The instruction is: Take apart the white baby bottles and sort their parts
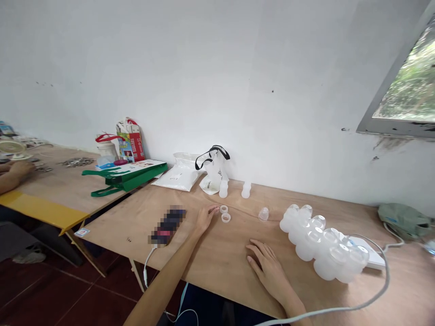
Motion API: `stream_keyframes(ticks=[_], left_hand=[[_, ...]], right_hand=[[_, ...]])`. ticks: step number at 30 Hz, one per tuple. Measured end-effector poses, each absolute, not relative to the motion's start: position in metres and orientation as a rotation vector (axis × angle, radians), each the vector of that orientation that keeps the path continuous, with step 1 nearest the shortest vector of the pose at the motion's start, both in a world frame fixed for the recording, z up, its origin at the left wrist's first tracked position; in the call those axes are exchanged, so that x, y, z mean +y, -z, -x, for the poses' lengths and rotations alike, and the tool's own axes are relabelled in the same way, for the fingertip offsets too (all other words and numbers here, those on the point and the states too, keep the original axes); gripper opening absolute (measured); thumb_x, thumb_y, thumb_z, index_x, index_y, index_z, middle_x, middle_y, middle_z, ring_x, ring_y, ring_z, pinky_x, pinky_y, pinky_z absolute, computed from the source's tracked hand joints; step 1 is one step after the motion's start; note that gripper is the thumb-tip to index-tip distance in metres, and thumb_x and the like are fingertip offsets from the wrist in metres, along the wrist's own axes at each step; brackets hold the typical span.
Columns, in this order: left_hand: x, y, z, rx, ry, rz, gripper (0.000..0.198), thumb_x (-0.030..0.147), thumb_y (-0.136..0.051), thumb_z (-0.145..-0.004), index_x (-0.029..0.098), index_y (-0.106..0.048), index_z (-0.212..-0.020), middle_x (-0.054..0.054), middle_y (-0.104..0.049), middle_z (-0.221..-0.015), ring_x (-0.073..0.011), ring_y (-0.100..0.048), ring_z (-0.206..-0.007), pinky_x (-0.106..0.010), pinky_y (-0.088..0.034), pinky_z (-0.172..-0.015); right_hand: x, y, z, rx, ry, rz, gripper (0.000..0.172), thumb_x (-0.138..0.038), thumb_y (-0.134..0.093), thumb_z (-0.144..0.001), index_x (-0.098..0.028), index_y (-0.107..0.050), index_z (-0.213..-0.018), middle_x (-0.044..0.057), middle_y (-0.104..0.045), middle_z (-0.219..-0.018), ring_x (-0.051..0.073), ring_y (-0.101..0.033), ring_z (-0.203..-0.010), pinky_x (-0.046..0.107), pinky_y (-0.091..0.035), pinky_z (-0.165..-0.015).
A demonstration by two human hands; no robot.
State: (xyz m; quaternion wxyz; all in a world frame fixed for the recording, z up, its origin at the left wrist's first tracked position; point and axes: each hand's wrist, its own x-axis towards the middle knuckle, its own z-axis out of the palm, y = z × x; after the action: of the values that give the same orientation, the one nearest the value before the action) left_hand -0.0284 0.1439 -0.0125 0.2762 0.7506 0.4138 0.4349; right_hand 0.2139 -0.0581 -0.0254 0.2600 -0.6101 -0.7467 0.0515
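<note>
While both hands lie empty on the wooden worktop [224,280], grips open, the right hand [268,267] sits flat near a heap of frosted plastic bottles [322,244]. The left hand [205,217] has its fingertips [215,209] just beside two clear, flat plastic rings [224,213]. Farther off stand a small clear plastic cup [263,214] and two upright white bottles [246,190].

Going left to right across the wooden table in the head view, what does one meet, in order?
blurred phone → left hand → clear plastic rings → right hand → white plastic bottles → grey-green pouch
</note>
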Motion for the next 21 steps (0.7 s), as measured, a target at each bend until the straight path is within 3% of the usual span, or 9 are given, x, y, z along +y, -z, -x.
stream_keyframes(ticks=[4, 10, 14, 21], left_hand=[[0.144, 0.016, 0.027, 1.094, -1.13, -2.044, 0.035, 0.042, -0.052, -0.099, 0.019, -0.079, -0.099, -0.008, -0.08, -0.106, -0.0271, -0.073, -0.1, -0.037, -0.054, -0.094], [0.147, 0.018, 0.026, 1.034, -1.173, -2.079, 0.031, 0.043, -0.056, -0.097, 0.022, -0.079, -0.1, -0.006, -0.078, -0.113, -0.0264, -0.071, -0.106, -0.037, -0.054, -0.097], [0.144, 0.014, 0.026, 0.987, -1.245, -2.096, 0.035, 0.044, -0.051, -0.101, 0.022, -0.078, -0.104, -0.007, -0.077, -0.113, -0.0249, -0.071, -0.103, -0.037, -0.055, -0.095], [0.13, 0.008, 0.024, 0.904, -1.386, -2.174, 0.04, 0.041, -0.039, -0.108, 0.021, -0.073, -0.114, -0.009, -0.072, -0.121, -0.0229, -0.065, -0.115, -0.038, -0.05, -0.103]], right_hand=[[-0.058, 0.025, -0.214, -2.02, -0.145, 1.646, 0.031, -0.035, -0.047, -0.103, -0.027, -0.065, -0.126, 0.006, -0.062, -0.142, 0.026, -0.056, -0.132, 0.047, -0.044, -0.115], [-0.058, 0.026, -0.214, -2.023, -0.159, 1.646, 0.03, -0.034, -0.047, -0.103, -0.027, -0.066, -0.125, 0.006, -0.061, -0.143, 0.026, -0.055, -0.133, 0.048, -0.044, -0.115], [-0.058, 0.026, -0.214, -2.019, -0.149, 1.647, 0.03, -0.035, -0.048, -0.102, -0.027, -0.066, -0.125, 0.006, -0.062, -0.142, 0.026, -0.056, -0.132, 0.048, -0.044, -0.115], [-0.057, 0.026, -0.214, -2.018, -0.151, 1.643, 0.03, -0.034, -0.048, -0.102, -0.027, -0.066, -0.125, 0.006, -0.062, -0.142, 0.026, -0.056, -0.132, 0.049, -0.044, -0.115]])
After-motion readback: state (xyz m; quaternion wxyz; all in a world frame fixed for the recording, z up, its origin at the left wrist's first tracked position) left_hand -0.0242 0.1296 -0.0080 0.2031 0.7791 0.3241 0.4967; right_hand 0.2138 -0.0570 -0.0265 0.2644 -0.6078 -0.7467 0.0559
